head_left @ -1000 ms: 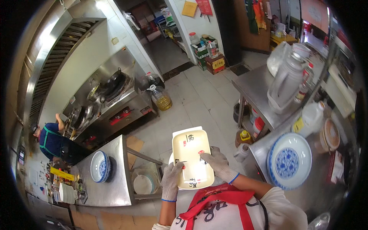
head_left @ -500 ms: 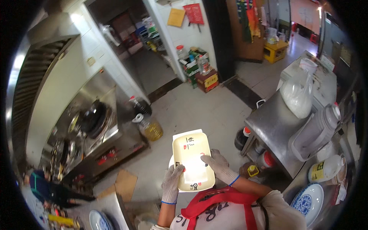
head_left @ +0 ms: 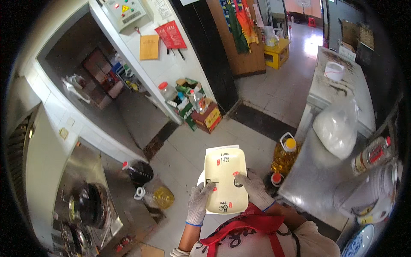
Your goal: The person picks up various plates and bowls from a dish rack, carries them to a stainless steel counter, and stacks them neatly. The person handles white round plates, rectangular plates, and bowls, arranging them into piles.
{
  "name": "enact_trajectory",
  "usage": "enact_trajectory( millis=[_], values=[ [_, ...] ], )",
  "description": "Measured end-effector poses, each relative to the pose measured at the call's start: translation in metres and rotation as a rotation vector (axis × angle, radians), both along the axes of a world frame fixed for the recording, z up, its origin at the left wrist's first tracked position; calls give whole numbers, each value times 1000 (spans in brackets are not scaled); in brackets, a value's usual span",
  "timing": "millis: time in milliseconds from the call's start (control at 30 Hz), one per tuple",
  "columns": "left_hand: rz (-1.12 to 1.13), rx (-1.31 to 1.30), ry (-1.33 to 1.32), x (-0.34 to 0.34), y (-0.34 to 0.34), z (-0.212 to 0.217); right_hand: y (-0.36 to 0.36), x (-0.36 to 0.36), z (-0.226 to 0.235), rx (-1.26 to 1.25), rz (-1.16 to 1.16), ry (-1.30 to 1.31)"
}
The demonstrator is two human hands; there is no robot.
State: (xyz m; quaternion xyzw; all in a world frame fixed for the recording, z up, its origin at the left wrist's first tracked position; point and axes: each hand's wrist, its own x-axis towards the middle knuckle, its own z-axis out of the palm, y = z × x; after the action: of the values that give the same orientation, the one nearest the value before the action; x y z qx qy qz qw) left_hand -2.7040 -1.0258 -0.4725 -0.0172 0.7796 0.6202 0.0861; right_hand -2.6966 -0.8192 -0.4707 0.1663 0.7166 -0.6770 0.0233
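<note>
A cream rectangular plate [head_left: 226,169] with black and red markings is held level in front of my body, on top of at least one white plate [head_left: 222,148] whose edges peek out beneath. My left hand [head_left: 199,200], in a whitish knitted glove with a blue cuff, grips the stack's left side, thumb over the rim. On the right side, my right hand [head_left: 255,189], gloved alike, clasps the edge with its thumb on the cream surface. The fingers under the plates are hidden.
A steel table [head_left: 299,188] with a bag of white stuff [head_left: 337,128] and jugs stands at right. An oil jug [head_left: 284,156] is beside it. More jugs [head_left: 159,196] stand near the stove [head_left: 107,231] at left. Boxes [head_left: 207,118] sit by the wall ahead, next to a doorway.
My view has swung and moved forward, bringing the boxes and right-hand table nearer. The plates stay in both hands; a person at lower left is out of view.
</note>
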Motion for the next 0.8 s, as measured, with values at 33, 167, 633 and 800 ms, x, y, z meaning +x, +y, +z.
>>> enact_trajectory(
  millis=[33, 167, 633, 800],
  values=[
    [21, 49, -139, -22, 6, 5, 2, -15, 7, -15, 3, 7],
    [77, 310, -180, -103, 26, 41, 10, -97, 46, 88, 23, -57],
    [-244, 99, 48, -410, 91, 23, 69, -355, 62, 38, -161, 128],
    [-514, 301, -70, -518, 159, 43, 131, -421, 47, 39, -310, 302]
  ],
)
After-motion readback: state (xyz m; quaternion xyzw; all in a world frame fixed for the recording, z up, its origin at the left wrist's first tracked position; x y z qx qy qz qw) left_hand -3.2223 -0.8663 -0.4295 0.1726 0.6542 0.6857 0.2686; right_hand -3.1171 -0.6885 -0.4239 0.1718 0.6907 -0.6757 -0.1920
